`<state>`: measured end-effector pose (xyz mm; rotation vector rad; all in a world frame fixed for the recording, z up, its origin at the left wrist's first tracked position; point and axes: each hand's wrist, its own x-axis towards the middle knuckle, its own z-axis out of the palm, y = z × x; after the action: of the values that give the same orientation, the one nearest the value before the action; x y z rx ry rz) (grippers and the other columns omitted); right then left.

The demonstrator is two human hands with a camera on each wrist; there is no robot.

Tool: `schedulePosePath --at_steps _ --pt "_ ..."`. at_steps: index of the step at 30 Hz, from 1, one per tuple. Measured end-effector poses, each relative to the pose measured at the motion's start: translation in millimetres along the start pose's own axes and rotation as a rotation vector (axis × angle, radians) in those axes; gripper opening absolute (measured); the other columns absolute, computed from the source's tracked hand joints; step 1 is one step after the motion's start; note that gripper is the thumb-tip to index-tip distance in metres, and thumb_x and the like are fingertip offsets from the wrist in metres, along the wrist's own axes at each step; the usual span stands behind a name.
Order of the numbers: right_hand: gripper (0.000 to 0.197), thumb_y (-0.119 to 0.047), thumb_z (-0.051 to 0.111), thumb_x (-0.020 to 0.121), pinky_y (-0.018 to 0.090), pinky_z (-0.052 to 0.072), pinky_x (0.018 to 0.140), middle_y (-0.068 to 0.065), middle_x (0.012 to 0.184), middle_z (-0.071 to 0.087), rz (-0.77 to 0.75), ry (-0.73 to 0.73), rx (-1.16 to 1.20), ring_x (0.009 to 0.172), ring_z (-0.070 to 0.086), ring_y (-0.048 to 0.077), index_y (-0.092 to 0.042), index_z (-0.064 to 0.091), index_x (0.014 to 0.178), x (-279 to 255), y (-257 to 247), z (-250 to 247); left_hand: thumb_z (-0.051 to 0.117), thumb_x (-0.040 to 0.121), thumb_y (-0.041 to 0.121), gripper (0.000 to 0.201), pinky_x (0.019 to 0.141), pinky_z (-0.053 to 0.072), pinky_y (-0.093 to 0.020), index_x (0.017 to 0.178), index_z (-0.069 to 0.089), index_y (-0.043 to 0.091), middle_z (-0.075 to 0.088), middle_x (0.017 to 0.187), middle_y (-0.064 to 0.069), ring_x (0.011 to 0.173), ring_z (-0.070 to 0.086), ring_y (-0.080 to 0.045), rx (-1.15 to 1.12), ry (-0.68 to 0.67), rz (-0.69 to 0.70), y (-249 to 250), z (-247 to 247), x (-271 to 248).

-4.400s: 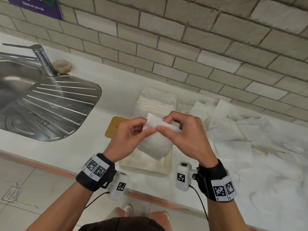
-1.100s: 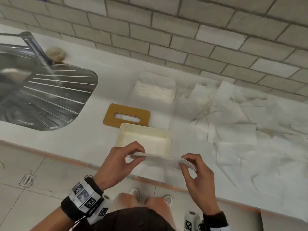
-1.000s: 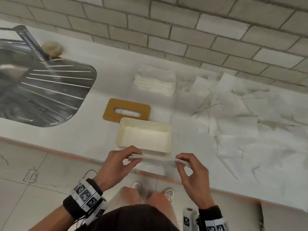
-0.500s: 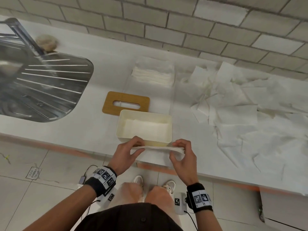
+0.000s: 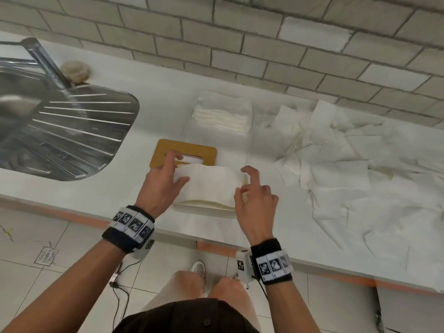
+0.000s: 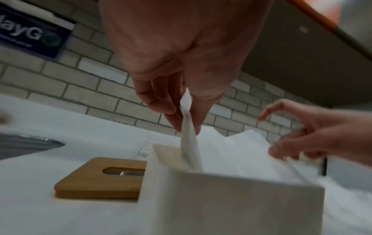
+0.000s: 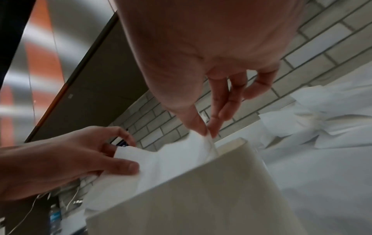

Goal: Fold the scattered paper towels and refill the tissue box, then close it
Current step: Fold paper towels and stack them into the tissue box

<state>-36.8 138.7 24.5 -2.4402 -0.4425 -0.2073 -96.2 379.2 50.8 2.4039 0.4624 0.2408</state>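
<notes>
A folded white paper towel [image 5: 209, 183] lies across the top of the cream tissue box [image 5: 204, 205], covering its opening. My left hand [image 5: 174, 175] pinches the towel's left end [image 6: 187, 127] between thumb and fingers. My right hand [image 5: 247, 182] pinches the right end [image 7: 207, 139] over the box's right wall [image 7: 231, 147]. The wooden lid [image 5: 185, 153] with its slot lies flat behind the box, partly hidden by my left fingers. A neat stack of folded towels [image 5: 222, 114] sits further back. Loose unfolded towels [image 5: 348, 169] spread over the counter to the right.
A steel sink with drainer [image 5: 64, 131] and tap [image 5: 45, 61] takes up the left of the counter. A small round tub [image 5: 74, 69] stands by the tap. The brick wall [image 5: 240, 39] runs behind. The counter's front edge [image 5: 216, 239] is just below the box.
Both hands carried the folded towel forward from the counter's edge to over the box and lowered it onto the opening. The view has shifted closer to the counter.
</notes>
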Motion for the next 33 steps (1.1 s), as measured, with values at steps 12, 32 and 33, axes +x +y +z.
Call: schedulePosePath --at_steps 12,32,33 --pt "0.042 -0.034 0.081 0.088 0.042 0.043 0.076 -0.003 0.091 0.067 0.071 -0.120 -0.310 0.087 0.059 0.024 -0.023 0.053 0.118 19 15 -2 0.096 0.073 0.036 0.073 0.058 0.054 -0.042 0.127 0.052 0.016 0.067 0.107 -0.006 0.104 0.065 -0.033 0.526 -0.083 0.149 12 34 13" --pt "0.034 -0.046 0.064 0.096 0.037 0.042 0.093 -0.003 0.113 0.069 -0.060 -0.584 -0.312 0.109 0.062 0.025 -0.027 0.064 0.125 5 308 -187 0.064 0.100 0.051 0.057 0.093 0.051 -0.042 0.140 0.048 0.013 0.054 0.136 -0.010 0.124 0.054 -0.031 0.073 -0.385 0.213 279 313 51" --pt "0.029 -0.045 0.065 0.097 0.037 0.043 0.088 -0.004 0.106 0.071 -0.079 -0.550 -0.258 0.101 0.064 0.025 -0.027 0.062 0.119 5 312 -199 0.060 0.100 0.060 0.073 0.103 0.049 -0.045 0.150 0.040 0.011 0.051 0.145 -0.015 0.131 0.052 -0.035 0.019 -0.408 0.040 288 324 63"
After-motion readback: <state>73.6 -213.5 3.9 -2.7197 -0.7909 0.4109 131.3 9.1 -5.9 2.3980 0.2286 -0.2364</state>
